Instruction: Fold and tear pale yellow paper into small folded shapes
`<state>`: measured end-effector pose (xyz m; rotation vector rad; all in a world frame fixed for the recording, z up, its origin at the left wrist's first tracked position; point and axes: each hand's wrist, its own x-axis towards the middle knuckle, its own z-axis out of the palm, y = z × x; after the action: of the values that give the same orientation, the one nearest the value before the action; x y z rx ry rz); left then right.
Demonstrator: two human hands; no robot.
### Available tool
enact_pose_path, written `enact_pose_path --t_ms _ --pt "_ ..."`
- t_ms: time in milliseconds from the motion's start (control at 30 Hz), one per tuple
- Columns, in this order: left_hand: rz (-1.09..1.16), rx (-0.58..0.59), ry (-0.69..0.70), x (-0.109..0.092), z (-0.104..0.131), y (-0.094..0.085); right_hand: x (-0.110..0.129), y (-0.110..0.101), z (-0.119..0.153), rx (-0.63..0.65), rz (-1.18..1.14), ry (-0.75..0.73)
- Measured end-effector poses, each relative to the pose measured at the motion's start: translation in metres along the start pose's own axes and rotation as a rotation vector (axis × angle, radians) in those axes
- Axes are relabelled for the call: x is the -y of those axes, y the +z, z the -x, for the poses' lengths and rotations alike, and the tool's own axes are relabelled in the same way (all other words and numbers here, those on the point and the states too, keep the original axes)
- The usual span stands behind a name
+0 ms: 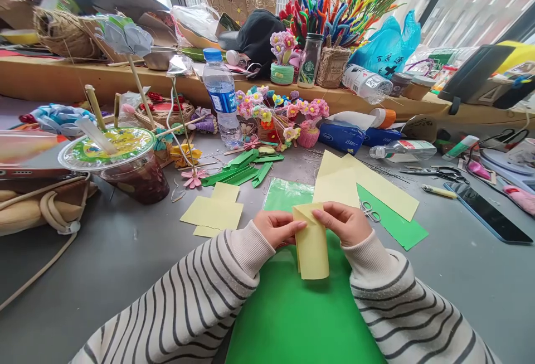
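In the head view, here's the folded yellow paper (pixel 314 255), held over the green sheet (pixel 301 322) on the bench (pixel 463 286); the left hand (pixel 276 228) pinches its left edge near the top, the right hand (pixel 345 222) pinches its upper right corner, thumbs to the front; whether its lower end touches the green sheet, I can't tell; it should be feather-light, stiff enough to keep its shape, yet quick to crease or tear; edges and folds look the best hold, fingertips only, no squeezing the middle; left of the green sheet's far end, yellow pieces (pixel 213 216) overlap, with green strips (pixel 244 170) heaped beyond; to its right, small scissors (pixel 370 211) lie near, and a phone (pixel 489 213) well apart.
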<state>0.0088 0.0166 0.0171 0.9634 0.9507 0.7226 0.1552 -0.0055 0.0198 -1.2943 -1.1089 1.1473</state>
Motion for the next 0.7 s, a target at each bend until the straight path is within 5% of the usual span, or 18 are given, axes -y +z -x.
enact_pose_path --t_ms 700 --pt "0.01 0.086 -0.102 -0.0062 0.0015 -0.0018 0.0008 0.0043 0.0035 -0.057 -0.023 -0.009"
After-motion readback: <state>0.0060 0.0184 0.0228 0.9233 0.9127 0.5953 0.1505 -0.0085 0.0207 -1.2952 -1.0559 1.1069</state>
